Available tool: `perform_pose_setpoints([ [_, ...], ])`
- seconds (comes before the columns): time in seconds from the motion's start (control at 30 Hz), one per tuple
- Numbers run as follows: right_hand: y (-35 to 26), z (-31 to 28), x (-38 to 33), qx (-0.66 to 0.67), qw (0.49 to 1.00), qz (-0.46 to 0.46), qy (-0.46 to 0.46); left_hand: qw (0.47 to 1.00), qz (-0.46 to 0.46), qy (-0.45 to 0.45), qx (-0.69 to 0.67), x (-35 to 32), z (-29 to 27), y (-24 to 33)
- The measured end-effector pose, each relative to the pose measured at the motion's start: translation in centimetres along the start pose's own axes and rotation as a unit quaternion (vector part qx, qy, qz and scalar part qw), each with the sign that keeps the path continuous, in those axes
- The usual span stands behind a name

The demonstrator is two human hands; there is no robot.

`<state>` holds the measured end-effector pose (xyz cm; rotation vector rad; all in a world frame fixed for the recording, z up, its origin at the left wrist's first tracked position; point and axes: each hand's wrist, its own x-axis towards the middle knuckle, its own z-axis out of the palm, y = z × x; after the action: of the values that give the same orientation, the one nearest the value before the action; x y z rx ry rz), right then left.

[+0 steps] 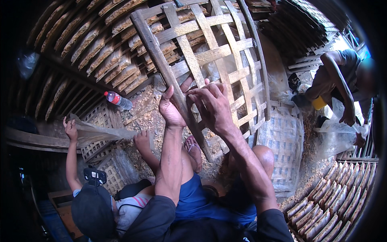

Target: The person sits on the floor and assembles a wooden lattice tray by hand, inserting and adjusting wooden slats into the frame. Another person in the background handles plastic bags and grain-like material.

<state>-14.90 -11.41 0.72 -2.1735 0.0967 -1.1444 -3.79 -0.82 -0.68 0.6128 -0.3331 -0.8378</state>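
A woven bamboo rack (225,54) with dark wooden side rails stands tilted up in front of me. My left hand (173,109) grips its left rail, thumb on the near side and fingers passing behind. Against that same rail, just right of the left hand, my right hand (213,105) is closed, its fingers bent and pressed together. Whatever is between those fingertips is hidden or too small to name. Pale crumbs or dust coat some of the strips.
Tall stacks of racks with pale slabs (113,60) rise behind. A red-capped bottle (117,100) stands left. One person (94,209) at left holds a plastic sheet (98,134); another (342,80) at right handles clear plastic (334,137). A slab-filled rack (334,201) lies lower right.
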Motion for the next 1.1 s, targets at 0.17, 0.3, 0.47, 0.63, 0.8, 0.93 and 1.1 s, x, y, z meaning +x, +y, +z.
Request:
perform_pose_setpoints([
  [0.17,-0.5,-0.1,0.3,-0.040,0.999,-0.016,-0.025,0.998,-0.035,-0.040,-0.036,0.1,0.7,-0.2],
  [0.3,1.5,-0.9,0.2,-0.010,0.998,0.062,0.014,1.000,0.021,-0.009,-0.012,0.3,0.5,-0.5],
  [0.47,0.3,-6.0,0.4,0.314,0.870,0.297,-0.237,0.996,0.049,-0.051,-0.058,0.0,-0.3,1.9],
  [0.63,0.3,-7.6,-1.2,0.360,0.797,0.343,-0.343,0.986,0.109,-0.037,-0.120,0.7,-1.5,2.1],
  [0.8,1.2,-5.7,-1.5,0.115,0.921,0.181,-0.326,0.977,0.154,-0.024,-0.145,0.4,-1.4,2.3],
  [0.93,-0.3,-4.2,-2.2,0.056,0.958,0.067,-0.272,0.979,0.173,0.009,-0.108,0.3,-0.4,2.7],
  [1.1,0.5,-5.2,-1.8,0.068,0.915,0.141,-0.372,0.972,0.218,0.045,-0.075,0.3,-0.9,3.5],
])
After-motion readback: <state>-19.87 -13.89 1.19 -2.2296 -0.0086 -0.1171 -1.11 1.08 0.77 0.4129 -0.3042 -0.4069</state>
